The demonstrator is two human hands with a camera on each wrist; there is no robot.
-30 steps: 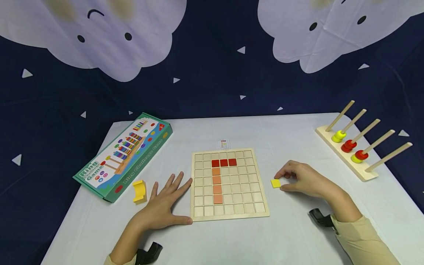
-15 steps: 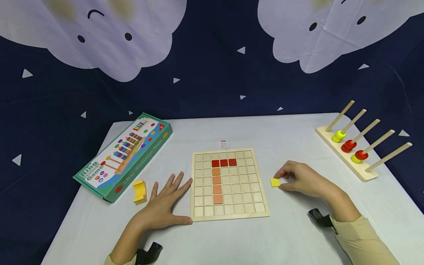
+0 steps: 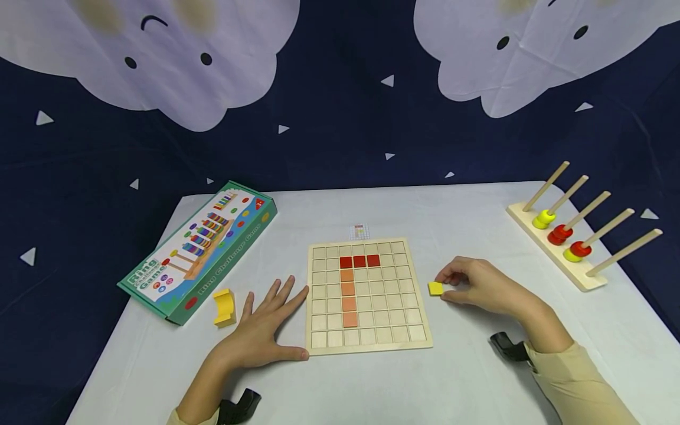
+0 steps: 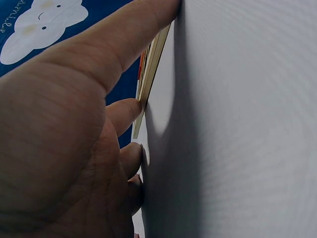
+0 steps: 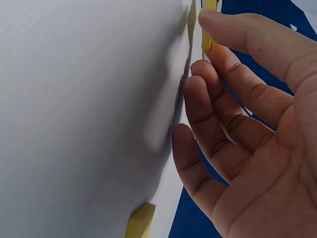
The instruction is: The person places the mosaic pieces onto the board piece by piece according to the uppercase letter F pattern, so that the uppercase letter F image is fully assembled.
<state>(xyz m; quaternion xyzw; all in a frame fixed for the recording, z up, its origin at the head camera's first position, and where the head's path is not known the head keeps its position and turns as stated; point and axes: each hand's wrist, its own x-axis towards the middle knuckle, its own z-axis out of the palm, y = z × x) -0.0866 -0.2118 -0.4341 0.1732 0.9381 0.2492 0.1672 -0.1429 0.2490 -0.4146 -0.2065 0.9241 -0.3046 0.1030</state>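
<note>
A square wooden grid board point(image 3: 390, 302) lies in the middle of the table. Three red tiles point(image 3: 359, 261) form a row in its upper part, and several orange tiles point(image 3: 347, 288) run down a column below the leftmost one. My left hand point(image 3: 265, 330) rests with fingers spread, its thumb and index fingertips at the board's left edge; the left wrist view shows the board's edge point(image 4: 153, 64) beyond the thumb. Just right of the board, my right hand point(image 3: 486, 287) pinches a yellow square tile point(image 3: 435, 288) between thumb and index finger. The right wrist view shows the tile point(image 5: 206, 40) edge-on.
Behind the board lies a small printed card point(image 3: 359, 231). A yellow notched block point(image 3: 225, 307) sits left of my left hand, with a green game box point(image 3: 212, 254) beyond it. At the right stands a wooden peg rack point(image 3: 591, 278) carrying yellow and red rings.
My right hand has moved slightly left toward the board, carrying the yellow tile with it. My left hand and the tiles on the board stay where they were.
</note>
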